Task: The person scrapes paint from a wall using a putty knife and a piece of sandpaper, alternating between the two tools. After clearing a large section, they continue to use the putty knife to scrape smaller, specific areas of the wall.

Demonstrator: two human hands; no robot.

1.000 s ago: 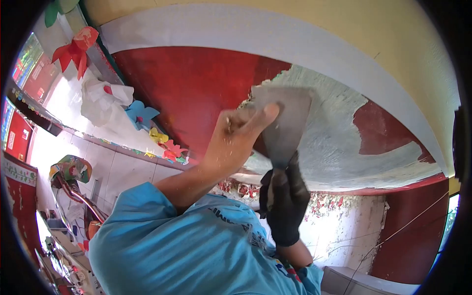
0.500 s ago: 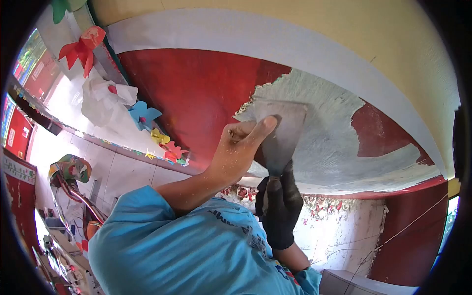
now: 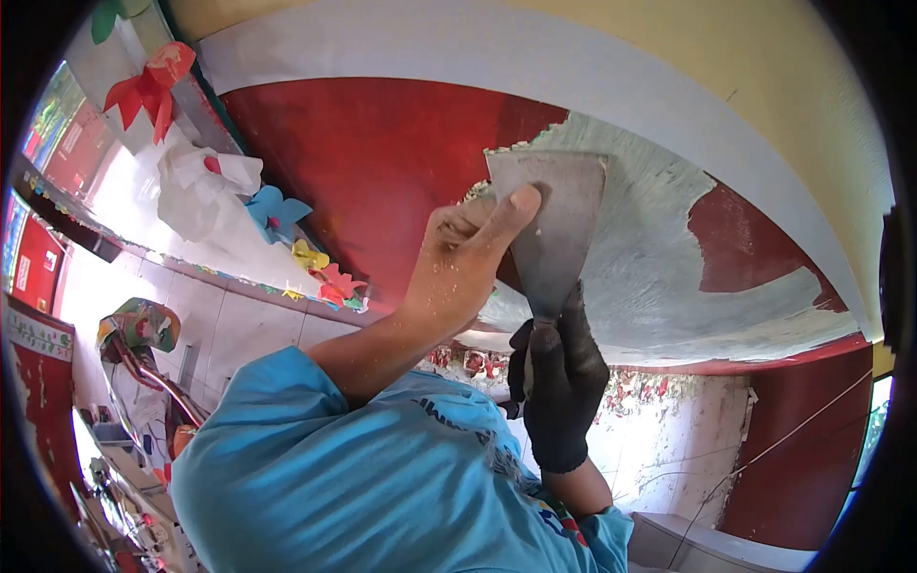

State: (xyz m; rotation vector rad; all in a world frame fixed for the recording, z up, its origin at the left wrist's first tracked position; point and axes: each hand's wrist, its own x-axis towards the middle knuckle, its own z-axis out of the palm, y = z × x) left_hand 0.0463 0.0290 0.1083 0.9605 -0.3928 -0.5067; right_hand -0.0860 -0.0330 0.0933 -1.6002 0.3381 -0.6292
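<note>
A wide metal scraper point(image 3: 564, 224) lies with its blade against the wall, at the border between red paint point(image 3: 373, 172) and a scraped grey-white area point(image 3: 650, 248). My right hand point(image 3: 564, 392), in a black glove, is wrapped round the scraper's handle below the blade. My bare left hand point(image 3: 458, 253) grips the blade's left side, its thumb flat on the metal face and its other fingers curled, partly hidden. Pale specks dot the left hand and wrist. The blade's top edge meets ragged, peeling paint.
Paper flowers point(image 3: 277, 212) and a crumpled white sheet point(image 3: 205, 191) hang at the left. A pale curved band point(image 3: 478, 53) borders the red paint above. Another red patch point(image 3: 735, 239) remains at the right. A thin cable point(image 3: 764, 458) crosses the lower right.
The scraper blade has moved up along the paint border. My gloved right hand has shifted up and slightly right with the handle; my left hand stays on the blade, slightly higher.
</note>
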